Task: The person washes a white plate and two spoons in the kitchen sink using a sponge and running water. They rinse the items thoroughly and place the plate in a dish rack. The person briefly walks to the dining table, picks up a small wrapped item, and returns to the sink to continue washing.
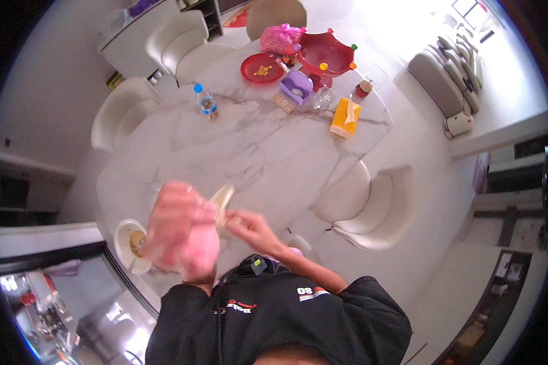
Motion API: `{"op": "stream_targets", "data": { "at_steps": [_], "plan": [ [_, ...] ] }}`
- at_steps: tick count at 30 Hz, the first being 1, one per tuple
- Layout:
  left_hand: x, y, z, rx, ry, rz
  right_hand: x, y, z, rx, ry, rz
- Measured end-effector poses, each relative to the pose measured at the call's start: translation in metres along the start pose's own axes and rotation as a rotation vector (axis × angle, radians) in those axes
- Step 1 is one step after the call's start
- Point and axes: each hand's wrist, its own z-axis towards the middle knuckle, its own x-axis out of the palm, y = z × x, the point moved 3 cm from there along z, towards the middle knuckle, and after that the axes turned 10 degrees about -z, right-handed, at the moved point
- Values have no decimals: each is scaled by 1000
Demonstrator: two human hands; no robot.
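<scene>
My left hand [176, 223] is raised close to the camera over the near left of the marble-patterned table [265, 155], and motion blurs it. Its fingers reach across to a pale yellow, flexible-looking strip [223, 198]; whether they grip it is unclear. The strip's exact kind cannot be made out. At its lower end, my right hand [253, 230] pinches it between thumb and fingers. A bright pink patch shows below my left palm, too blurred to tell from skin. Partly behind my left hand stands a white bowl [120, 242] with brownish food remains in it.
A plastic bottle [206, 104] with a blue cap stands farther back. Beyond are a red plate [251, 68], a red pedestal bowl [326, 50], a pink bag [278, 40], a purple container [294, 82] and a yellow tissue pack [345, 121]. Cream chairs [379, 210] surround the table.
</scene>
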Motion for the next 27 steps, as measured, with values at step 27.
{"op": "stream_targets", "data": {
  "at_steps": [27],
  "plan": [
    [-82, -63, 32, 320, -145, -34, 122, 30, 4, 53, 404, 141]
  ]
}}
